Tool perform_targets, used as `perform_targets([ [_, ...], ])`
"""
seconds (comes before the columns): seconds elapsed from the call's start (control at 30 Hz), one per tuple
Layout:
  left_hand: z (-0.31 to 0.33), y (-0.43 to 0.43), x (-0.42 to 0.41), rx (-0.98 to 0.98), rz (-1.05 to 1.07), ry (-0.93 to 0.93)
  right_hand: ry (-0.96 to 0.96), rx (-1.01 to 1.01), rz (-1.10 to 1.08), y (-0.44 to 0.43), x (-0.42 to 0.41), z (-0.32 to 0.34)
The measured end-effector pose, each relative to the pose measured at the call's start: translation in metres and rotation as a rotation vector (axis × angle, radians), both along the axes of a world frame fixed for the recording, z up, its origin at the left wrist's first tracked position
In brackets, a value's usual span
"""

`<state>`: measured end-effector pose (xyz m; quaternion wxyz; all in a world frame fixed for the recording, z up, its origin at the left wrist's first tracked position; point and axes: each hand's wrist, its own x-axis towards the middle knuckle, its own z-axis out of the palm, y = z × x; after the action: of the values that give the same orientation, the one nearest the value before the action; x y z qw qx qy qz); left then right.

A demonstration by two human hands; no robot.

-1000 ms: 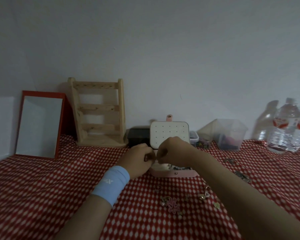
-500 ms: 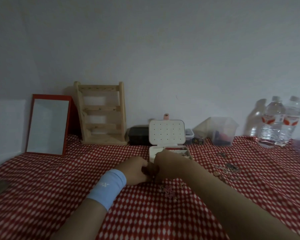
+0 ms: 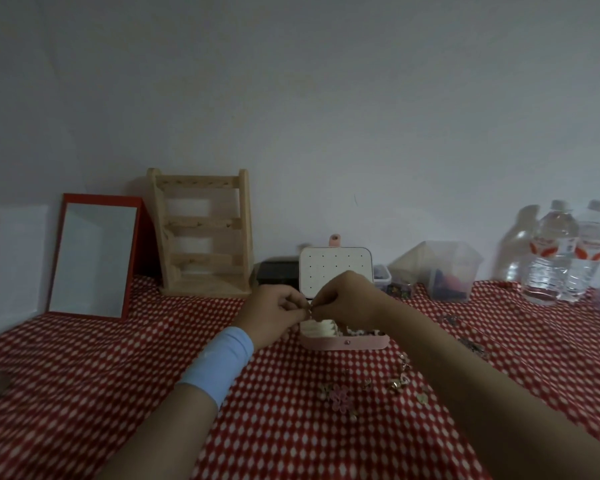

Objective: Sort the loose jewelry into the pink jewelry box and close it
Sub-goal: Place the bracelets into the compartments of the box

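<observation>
Two hands up over the box | left hand and right hand both pinch one piece between them, too small to name | box sits open on the cloth, lid upright | step: looks like mid-sort, fiddling that piece into place | next: probably a careful drop into a slot, then the loose jewelry in front, closing comes last

In front of me, the red checked cloth bears the open pink jewelry box, loose jewelry, a red-framed mirror, a wooden rack, a clear tub and water bottles.

Dim, soft img — edges bent, no glare.
</observation>
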<state>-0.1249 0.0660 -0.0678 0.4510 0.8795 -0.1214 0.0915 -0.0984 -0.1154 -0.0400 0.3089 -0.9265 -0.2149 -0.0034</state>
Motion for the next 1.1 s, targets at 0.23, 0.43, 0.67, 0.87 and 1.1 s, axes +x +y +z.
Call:
perform_targets([
  [0.23, 0.009, -0.004, 0.034, 0.019, 0.062, -0.074, 0.037, 0.168, -0.023, -0.006, 0.020, 0.011],
  [0.43, 0.000, -0.007, 0.055, 0.137, 0.046, -0.067, 0.012, 0.097, -0.068, -0.004, 0.047, 0.000],
  [0.67, -0.020, -0.004, 0.066, 0.186, 0.043, -0.048, -0.094, -0.153, -0.039, 0.002, 0.065, -0.026],
  [0.87, -0.024, -0.006, 0.066, 0.268, 0.004, -0.059, -0.144, -0.257, -0.027, 0.005, 0.065, -0.028],
  [1.1, -0.026, -0.009, 0.065, 0.364, 0.010, -0.097, -0.095, -0.309, -0.072, 0.004, 0.065, -0.027],
])
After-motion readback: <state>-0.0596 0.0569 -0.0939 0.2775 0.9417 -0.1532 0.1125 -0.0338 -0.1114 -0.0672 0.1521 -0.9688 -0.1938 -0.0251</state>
